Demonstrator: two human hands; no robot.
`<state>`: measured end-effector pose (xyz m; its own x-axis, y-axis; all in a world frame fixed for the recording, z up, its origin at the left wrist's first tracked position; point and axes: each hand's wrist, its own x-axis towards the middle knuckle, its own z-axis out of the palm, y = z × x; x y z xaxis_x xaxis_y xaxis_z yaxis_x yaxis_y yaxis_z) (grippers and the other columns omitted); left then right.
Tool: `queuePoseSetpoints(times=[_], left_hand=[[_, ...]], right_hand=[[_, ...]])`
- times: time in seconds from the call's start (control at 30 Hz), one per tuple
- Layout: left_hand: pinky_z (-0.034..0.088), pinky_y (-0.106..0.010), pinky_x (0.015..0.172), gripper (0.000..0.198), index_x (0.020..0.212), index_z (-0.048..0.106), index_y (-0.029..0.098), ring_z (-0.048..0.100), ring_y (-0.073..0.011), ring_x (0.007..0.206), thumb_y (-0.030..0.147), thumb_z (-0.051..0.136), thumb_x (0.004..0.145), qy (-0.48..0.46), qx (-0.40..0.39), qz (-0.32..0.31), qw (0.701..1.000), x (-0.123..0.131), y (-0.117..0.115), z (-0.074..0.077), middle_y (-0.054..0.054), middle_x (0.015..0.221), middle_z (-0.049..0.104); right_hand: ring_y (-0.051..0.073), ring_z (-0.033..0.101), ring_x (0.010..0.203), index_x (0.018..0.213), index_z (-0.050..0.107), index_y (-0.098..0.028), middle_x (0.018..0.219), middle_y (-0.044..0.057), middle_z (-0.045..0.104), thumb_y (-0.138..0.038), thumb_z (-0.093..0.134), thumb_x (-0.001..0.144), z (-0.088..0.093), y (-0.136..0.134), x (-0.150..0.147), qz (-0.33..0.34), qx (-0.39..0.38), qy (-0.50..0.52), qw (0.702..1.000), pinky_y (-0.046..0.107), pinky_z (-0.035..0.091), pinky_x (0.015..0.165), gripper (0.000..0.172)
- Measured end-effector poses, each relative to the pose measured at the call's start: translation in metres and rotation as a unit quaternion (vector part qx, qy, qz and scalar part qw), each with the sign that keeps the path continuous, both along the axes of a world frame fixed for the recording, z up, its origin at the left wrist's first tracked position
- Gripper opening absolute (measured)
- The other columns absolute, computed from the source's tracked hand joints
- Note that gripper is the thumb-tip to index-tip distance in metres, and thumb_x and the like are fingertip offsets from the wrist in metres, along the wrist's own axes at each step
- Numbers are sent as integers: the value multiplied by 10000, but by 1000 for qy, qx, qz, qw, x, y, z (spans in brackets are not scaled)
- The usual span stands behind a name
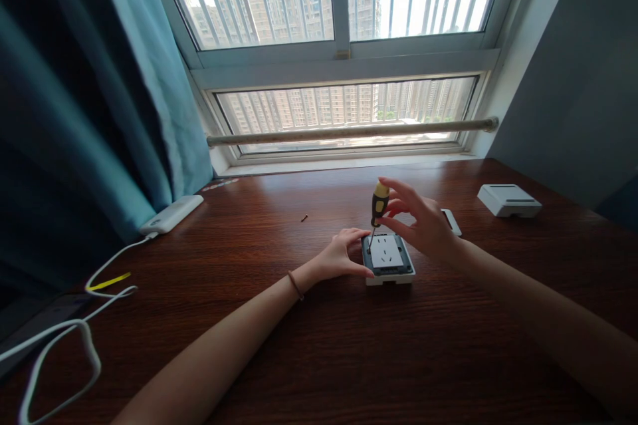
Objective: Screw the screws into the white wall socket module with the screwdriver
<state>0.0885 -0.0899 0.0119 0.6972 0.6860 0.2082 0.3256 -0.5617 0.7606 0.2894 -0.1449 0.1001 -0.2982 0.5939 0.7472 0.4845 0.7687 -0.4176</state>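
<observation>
A white wall socket (386, 251) with a dark grey frame sits in a white box on the wooden table. My left hand (343, 253) grips its left side, thumb at the near corner and fingers at the far one. Above it, my right hand (416, 219) holds a yellow and black screwdriver (379, 204) by the handle, fingers closed around it. The screwdriver stands nearly upright, its tip at the left edge of the socket's frame. Whether a screw is under the tip is too small to tell.
A small screw (304, 218) lies on the table (279, 332) left of the socket. Behind my right hand is a white frame (452, 222); farther right stands a white box (509, 200). At left are a white power strip (172, 213), a white cable (90, 345) and a yellow strip (110, 281).
</observation>
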Motion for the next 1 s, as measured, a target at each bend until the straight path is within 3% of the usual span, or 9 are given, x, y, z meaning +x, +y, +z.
queuePoseSetpoints(times=[0.13,0.27,0.37,0.47,0.67,0.73,0.8,0.87,1.0], left_hand=[[296,-478,1017,838,1226,472,208,415,-297,1164,498,748,490,30,32,8,999,0,-1,1,-114,1214,482],[317,-448,1011,830,1216,482,203,435,-279,1144,493,752,486,21,42,5,999,0,-2,1,-108,1189,497],[337,-421,1002,816,1205,489,202,450,-267,1128,482,757,487,7,45,-1,999,1,-2,1,-102,1180,512],[349,-409,995,816,1202,488,203,460,-264,1119,484,757,485,1,42,2,999,2,-3,1,-95,1179,515],[333,-407,1011,841,1216,476,199,447,-267,1141,478,763,477,0,29,9,1000,1,-2,-1,-100,1198,496],[325,-409,1018,845,1220,473,198,447,-265,1142,476,763,478,-3,28,9,1000,1,-1,-2,-102,1198,494],[321,-407,1019,844,1223,471,195,445,-264,1143,476,762,482,-5,31,5,999,1,-1,-2,-103,1195,495],[319,-407,1018,846,1228,466,192,442,-264,1143,478,758,488,-4,38,-2,999,0,-1,-1,-105,1192,499],[310,-427,1014,839,1237,456,202,433,-272,1145,488,746,504,10,50,-4,999,0,-4,3,-106,1201,496]], right_hand=[[137,637,689,1227,398,-204,863,28,642,-171,630,745,17,6,-7,-12,-5,-57,998,266,539,649,535],[146,647,639,1132,446,-171,862,50,656,-141,556,787,37,11,-13,-46,-32,-92,994,270,524,581,364],[146,647,666,997,480,-170,891,50,643,-144,603,748,46,14,-11,-47,-52,-67,995,261,529,583,279],[152,631,701,921,494,-174,802,19,618,-222,713,658,46,15,-3,-40,-59,-25,997,257,542,599,345],[133,571,689,978,601,-189,860,40,565,-313,634,749,34,15,10,-37,44,-62,996,275,513,605,263],[137,580,715,1134,539,-187,877,52,594,-257,551,817,33,15,12,-5,38,-84,996,294,507,662,325],[146,597,816,1301,380,-195,971,71,617,-173,454,860,34,15,13,45,11,-102,994,311,495,746,447],[152,591,916,1352,295,-208,1059,78,614,-131,412,867,36,14,14,79,-15,-110,991,317,478,802,505],[151,605,866,1278,417,-214,979,50,650,-170,459,854,36,13,13,62,-36,-93,993,297,485,755,428]])
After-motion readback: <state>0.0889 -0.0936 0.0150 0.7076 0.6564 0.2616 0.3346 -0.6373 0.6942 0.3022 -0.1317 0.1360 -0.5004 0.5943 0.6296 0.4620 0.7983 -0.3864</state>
